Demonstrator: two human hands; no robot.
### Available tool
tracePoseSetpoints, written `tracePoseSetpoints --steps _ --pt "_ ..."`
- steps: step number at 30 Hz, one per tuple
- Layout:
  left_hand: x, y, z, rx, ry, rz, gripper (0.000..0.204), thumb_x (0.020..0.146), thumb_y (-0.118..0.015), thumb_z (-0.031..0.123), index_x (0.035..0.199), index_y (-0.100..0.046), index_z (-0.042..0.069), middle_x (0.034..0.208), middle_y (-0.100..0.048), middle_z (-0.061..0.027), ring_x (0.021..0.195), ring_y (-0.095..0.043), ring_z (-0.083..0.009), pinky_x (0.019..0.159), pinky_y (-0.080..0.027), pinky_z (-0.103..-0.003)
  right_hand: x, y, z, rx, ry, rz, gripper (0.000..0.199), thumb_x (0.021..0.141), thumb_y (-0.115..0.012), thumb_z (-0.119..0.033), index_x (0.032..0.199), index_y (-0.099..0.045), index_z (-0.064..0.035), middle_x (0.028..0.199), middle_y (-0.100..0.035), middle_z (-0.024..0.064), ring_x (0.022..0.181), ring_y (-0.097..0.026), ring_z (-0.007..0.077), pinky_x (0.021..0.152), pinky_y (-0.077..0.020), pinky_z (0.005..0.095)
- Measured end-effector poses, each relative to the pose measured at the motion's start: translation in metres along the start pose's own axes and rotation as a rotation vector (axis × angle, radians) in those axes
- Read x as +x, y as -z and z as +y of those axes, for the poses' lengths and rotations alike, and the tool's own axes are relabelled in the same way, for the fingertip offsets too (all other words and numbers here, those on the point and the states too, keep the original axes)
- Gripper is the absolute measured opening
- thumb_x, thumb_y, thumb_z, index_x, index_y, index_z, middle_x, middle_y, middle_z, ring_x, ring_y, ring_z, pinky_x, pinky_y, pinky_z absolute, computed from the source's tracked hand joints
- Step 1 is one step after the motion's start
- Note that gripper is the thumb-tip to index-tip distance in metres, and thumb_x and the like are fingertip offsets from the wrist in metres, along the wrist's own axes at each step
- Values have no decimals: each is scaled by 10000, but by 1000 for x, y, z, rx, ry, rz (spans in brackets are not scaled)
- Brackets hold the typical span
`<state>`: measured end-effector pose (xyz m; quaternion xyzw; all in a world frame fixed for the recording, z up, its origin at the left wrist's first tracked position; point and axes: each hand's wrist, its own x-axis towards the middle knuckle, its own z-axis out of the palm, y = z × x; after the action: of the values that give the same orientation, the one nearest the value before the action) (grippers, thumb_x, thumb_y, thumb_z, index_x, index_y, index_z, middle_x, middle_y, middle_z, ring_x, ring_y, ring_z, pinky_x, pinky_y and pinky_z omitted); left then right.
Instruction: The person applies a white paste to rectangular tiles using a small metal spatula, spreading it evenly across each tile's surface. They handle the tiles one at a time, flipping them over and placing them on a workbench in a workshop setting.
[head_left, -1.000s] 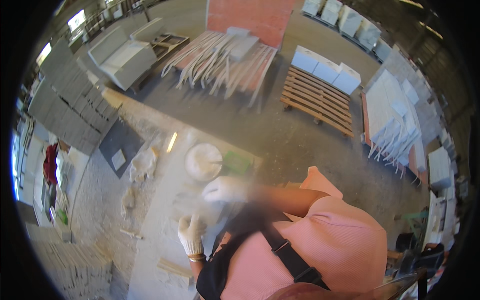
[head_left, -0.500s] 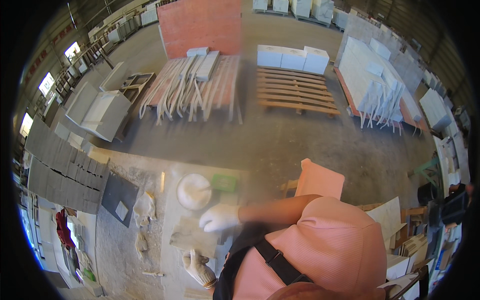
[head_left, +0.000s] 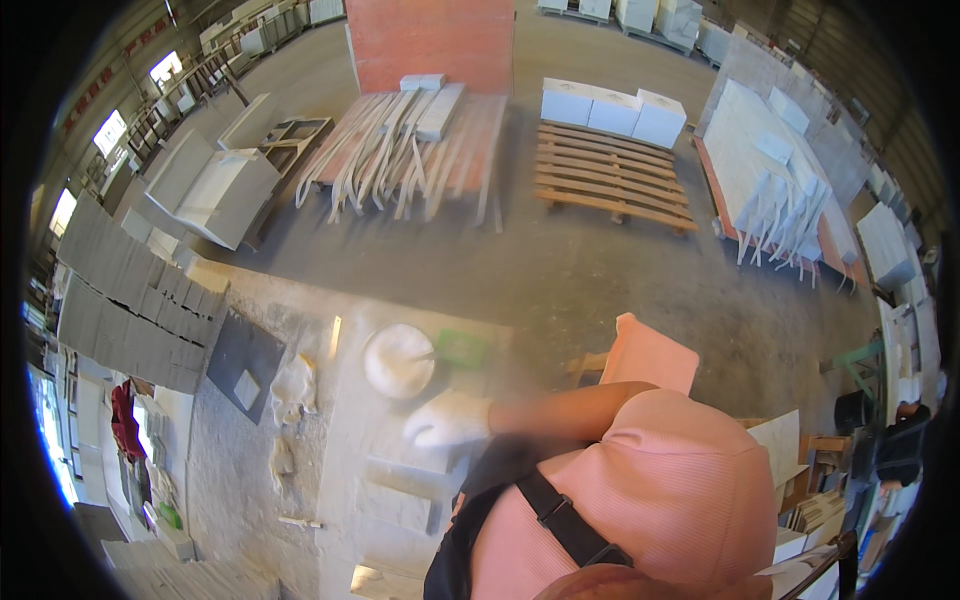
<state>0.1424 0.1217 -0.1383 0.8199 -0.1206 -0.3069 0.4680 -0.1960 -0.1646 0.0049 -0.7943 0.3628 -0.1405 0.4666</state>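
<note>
1. My right gloved hand (head_left: 447, 419) hangs curled over the dusty bench (head_left: 342, 410), motion-blurred; I cannot tell whether its grip holds anything. My left is out of view.
2. A pale stone tile (head_left: 396, 506) lies flat, nearer me; I judge this a handling step, the next move calling for a clear edge to grasp.
3. Far side: a round basin (head_left: 369, 363) holds whitish material (head_left: 402, 362), consistency unclear, beside a green block (head_left: 461, 348).

Bare right forearm (head_left: 560, 412) leftward across the front, white-gloved right grip (head_left: 447, 420) with bent fingers (head_left: 422, 430)
</note>
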Motion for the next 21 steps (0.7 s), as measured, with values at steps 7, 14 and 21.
tracePoseSetpoints --steps 7,14,21 --pt "-37 85 -9 260 -49 76 354 868 -780 339 909 -683 1 735 -627 -69 564 -555 -141 483 -428 -296 -9 10 -3 25 -5 -29 329 943 -623 -270 1195 -728 -85 1174 -735 144 1067 -700 306 950 -530 427" --pt "-69 46 60 774 -208 381 937 787 -779 555 1535 -452 95 1506 -503 -246 1339 -527 -427 1097 -451 -465 -3 9 7 152 -22 -46 293 942 -687 -184 1190 -726 -33 1116 -751 93 997 -695 178 903 -533 306" --pt "-51 -2 68 1060 42 238 1115 672 -829 590 1601 -351 201 1608 -315 -275 1401 -409 -518 1085 -458 -511 -4 19 9 228 -52 -15 302 972 -678 -141 1240 -705 -4 1007 -714 9 714 -590 60 664 -505 232"
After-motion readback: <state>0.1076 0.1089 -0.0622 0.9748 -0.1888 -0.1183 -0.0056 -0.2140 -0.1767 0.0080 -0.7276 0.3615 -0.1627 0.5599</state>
